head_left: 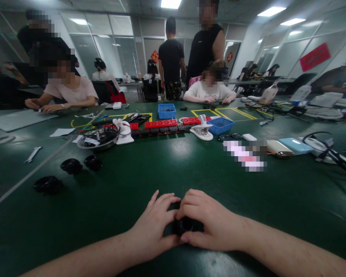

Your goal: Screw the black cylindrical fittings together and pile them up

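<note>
On the green tabletop just in front of me, my left hand [158,219] and my right hand [207,221] meet around a small black part [185,226] with a round hole. The fingers of my right hand curl over its top and far side, with the thumb on the near side. My left hand is curved against its left side, thumb close to the other thumb. Much of the part is hidden by my fingers. To the left lie three dark roundish pieces: one black piece [71,166], another black piece [93,162] and a nearer black piece [48,185].
Red-topped power strips [160,124] cross the table between white clip stands, one being a white clip [202,129]. A clear bowl [98,139], a wrench [33,154], a blue basket [166,111] and another blue basket [221,125] lie around. Several people sit or stand beyond.
</note>
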A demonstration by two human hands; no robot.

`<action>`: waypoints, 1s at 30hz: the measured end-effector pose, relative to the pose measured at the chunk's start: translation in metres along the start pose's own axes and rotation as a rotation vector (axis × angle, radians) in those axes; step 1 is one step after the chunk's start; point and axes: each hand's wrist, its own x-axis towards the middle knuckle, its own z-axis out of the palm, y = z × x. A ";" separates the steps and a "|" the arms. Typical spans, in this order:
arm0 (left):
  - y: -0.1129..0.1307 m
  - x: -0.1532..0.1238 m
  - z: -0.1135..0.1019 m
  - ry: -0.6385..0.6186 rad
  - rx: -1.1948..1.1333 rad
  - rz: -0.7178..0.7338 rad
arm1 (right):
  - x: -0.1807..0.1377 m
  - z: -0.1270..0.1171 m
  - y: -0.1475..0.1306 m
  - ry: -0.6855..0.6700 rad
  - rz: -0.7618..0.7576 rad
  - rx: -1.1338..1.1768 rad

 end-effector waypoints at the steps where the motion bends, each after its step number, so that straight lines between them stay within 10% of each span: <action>1: 0.000 0.000 0.000 0.005 -0.003 0.000 | 0.000 -0.001 0.000 -0.010 -0.018 0.012; 18: -0.002 0.000 0.004 0.016 0.017 0.026 | -0.003 -0.007 -0.006 -0.131 -0.152 0.065; 30: -0.001 0.000 0.001 -0.007 0.007 0.003 | -0.002 0.000 0.001 0.116 0.011 -0.013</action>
